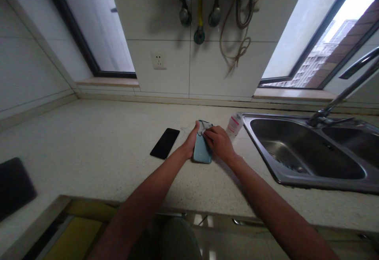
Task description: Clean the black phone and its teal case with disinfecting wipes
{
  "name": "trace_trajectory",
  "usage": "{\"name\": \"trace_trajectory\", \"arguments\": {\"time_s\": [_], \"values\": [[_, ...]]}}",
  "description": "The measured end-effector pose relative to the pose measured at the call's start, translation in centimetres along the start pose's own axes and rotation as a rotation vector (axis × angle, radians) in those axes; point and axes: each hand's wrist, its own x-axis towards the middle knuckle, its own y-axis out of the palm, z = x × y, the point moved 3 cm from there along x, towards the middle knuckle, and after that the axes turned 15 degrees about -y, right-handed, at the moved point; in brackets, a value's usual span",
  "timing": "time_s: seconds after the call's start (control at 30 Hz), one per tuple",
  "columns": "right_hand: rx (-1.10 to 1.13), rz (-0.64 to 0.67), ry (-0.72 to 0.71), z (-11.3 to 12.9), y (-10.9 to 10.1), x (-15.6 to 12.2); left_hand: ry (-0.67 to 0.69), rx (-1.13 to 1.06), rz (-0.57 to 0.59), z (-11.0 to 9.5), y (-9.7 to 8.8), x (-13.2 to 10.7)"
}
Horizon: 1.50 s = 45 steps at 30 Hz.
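The worktop (pixel 103 141) meets the sink (pixel 280 177) rim; my left grip (pixel 189 143) clasps a blue phone (pixel 202 151), my right grip (pixel 219 141) pinches a pale item (pixel 205 126); from here I can't read the bottle (pixel 234 125) label.

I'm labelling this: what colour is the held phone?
The phone is light blue, clearest in the head view.

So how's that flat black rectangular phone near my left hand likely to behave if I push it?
The flat black rectangular phone should stay stiff, judging by its straight edges. Its smooth-looking face may feel slippery. Lying flat on the pale speckled stone-like counter, it would probably slide rather than roll or tip.
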Motion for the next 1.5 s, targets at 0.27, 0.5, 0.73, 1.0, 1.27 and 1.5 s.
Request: {"name": "trace_trajectory", "arguments": {"time_s": [0.27, 0.5, 0.73, 1.0, 1.27, 1.5], "values": [[-0.096, -0.01, 0.035, -0.2, -0.4, 0.0, -0.015, 0.012, 0.041, -0.1, -0.1, 0.3], [-0.179, -0.028, 0.103, -1.1, -0.4, -0.2, -0.089, 0.076, 0.009, -0.2, 0.1, -0.3], [-0.22, -0.144, 0.189, -1.9, -0.6, -0.8, -0.151, 0.12, 0.087, 0.5, 0.1, -0.3], [-0.262, -0.066, 0.238, -1.8, -0.6, -0.6, -0.11, 0.179, 0.018, 1.0, 0.5, -0.4], [-0.216, -0.001, 0.24, -0.6, -0.6, -0.2, 0.031, 0.042, -0.054, 0.3, 0.2, 0.4], [0.044, 0.001, 0.172, 0.2, -0.5, -0.2, 0.043, -0.011, -0.031, -0.2, 0.3, 0.2]]}}
